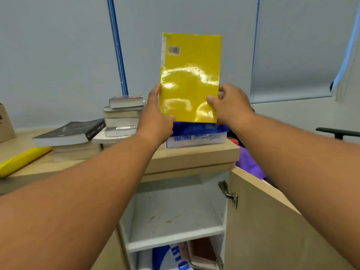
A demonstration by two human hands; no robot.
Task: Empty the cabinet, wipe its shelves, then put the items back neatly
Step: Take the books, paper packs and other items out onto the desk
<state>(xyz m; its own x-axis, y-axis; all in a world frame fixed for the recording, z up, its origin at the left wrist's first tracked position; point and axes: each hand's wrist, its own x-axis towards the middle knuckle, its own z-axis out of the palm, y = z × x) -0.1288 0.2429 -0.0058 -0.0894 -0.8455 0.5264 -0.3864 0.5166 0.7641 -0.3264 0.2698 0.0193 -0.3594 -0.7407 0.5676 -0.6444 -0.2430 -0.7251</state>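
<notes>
1. Yellow book (190,78): glossy cover, barcode sticker near its upper left corner. We hold it upright in the air above the cabinet top, its lower edge just over a ream of copy paper (196,137).
2. Left hand (155,117): grips the book's lower left edge, thumb laid across the front cover.
3. Right hand (230,106): grips the lower right edge, thumb on the cover, fingers behind.
4. Ream of copy paper: blue and white wrapper, flat on the cabinet top (194,156).
5. Stack of books (122,115): piled left of the ream, with a dark book (70,131) lying on a lower pile beside it.
6. Yellow item (21,160): at the far left edge; we cannot tell what it is.
7. Cabinet door (263,221): swung open to the right, hinge (228,193) showing.
8. Upper shelf (175,211): white, marked with brown specks.
9. Lower compartment: a blue and white package (171,258) and a brown book (202,250) inside, side by side.
10. Purple item (249,164): behind the open door, partly hidden.
</notes>
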